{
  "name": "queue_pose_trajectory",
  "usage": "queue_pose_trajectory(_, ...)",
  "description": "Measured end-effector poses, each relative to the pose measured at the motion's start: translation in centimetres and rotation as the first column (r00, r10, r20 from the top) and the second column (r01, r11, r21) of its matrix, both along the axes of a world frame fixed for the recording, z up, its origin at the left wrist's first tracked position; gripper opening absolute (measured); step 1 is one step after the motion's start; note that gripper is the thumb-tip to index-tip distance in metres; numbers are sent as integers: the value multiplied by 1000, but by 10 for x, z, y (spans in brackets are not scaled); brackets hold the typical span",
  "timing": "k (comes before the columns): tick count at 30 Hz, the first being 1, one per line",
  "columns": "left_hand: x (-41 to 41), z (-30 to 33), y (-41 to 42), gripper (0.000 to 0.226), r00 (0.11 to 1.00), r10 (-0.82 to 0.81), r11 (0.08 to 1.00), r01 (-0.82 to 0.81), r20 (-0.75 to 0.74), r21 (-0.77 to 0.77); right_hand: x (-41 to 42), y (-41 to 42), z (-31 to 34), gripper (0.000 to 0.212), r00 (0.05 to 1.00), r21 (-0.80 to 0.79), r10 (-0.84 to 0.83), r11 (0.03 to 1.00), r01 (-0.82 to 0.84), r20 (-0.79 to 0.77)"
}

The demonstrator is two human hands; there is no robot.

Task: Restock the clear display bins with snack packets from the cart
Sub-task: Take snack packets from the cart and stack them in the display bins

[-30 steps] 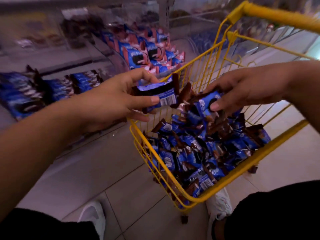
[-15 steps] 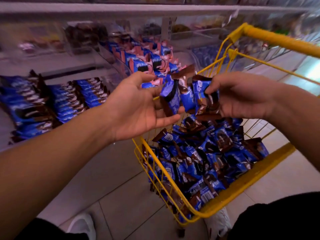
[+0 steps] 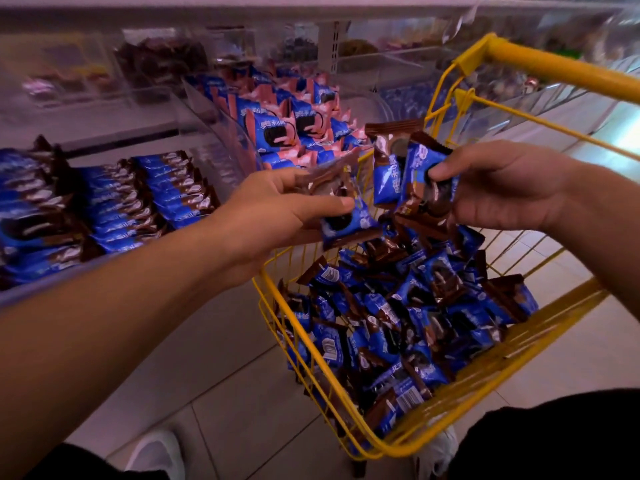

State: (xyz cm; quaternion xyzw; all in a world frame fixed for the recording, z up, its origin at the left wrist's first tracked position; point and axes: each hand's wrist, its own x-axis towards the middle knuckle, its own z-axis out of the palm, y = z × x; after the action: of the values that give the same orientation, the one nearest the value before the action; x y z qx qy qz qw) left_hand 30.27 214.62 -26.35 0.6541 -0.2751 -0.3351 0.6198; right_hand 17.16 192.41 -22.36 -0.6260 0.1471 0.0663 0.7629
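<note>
while both hands hang over the yellow cart [image 3: 433, 433], the left hand [image 3: 277, 216] pinches a blue-brown packet [image 3: 341, 216] between thumb and curled fingers, likely collecting a bunch so one trip fills more. the right hand [image 3: 498, 188] grips two more packets [image 3: 412, 174] by thumb and fingertips, held close as if to pass across. loose packets [image 3: 408, 320] fill the cart. the clear bin with matching rows [image 3: 104, 202] sits left, well apart from the hands; the pink-pack bin [image 3: 287, 123] lies just behind the cart.
</note>
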Motion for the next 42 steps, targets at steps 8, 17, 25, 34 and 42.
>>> queue_pose_trajectory(8,-5,6,-6,22,972,41,997,-55,-232,-55,-2,9,4,41,970,-75,228,972,-222,80)
queue_pose_trajectory(17,-6,3,-5,44,975,-130,989,113,-181,-99,10,30,-8,49,983,-134,182,975,-177,20)
queue_pose_trajectory(25,3,-3,3,45,956,-22,988,-23,-292,-150,10,29,-1,51,997,-120,21,993,-12,79)
queue_pose_trajectory(34,-1,5,8,20,916,-29,995,-13,-400,-102,19,50,8,19,944,184,-301,944,275,135)
queue_pose_trajectory(42,-7,7,2,35,900,-11,969,-98,-435,-228,23,65,-4,7,929,-59,-337,935,349,152)
